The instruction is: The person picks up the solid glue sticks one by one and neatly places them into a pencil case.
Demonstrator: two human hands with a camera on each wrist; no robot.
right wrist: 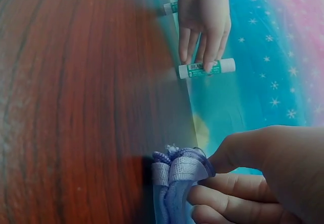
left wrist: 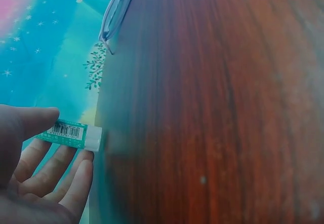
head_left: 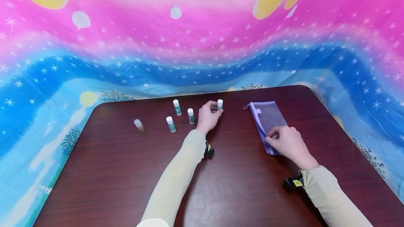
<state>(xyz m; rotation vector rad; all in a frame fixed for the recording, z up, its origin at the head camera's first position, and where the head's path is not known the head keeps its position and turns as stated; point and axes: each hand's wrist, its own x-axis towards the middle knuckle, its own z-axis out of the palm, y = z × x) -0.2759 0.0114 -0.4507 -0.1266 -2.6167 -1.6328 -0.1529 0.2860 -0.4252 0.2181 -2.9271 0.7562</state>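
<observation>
At the back middle of the table, my left hand (head_left: 208, 116) pinches a glue stick (head_left: 220, 103) with a white cap and green label between thumb and fingers. It stands upright, its lower end at or close to the tabletop; a barcode shows on the label in the left wrist view. To the right lies a flat purple mesh zipper pouch (head_left: 273, 115) with a loop on its zip. My right hand (head_left: 291, 144) pinches the zippered edge at the pouch's near end; the right wrist view shows the gathered purple edging (right wrist: 185, 168) at the thumb and fingers.
Left of my left hand stand a glue stick (head_left: 190, 116), another glue stick (head_left: 177, 108) and a third glue stick (head_left: 171, 124), all white-capped. Farther left is a brownish tube (head_left: 139, 125) with a translucent cap. A patterned cloth (head_left: 202, 45) hangs behind the dark wooden table (head_left: 233, 185).
</observation>
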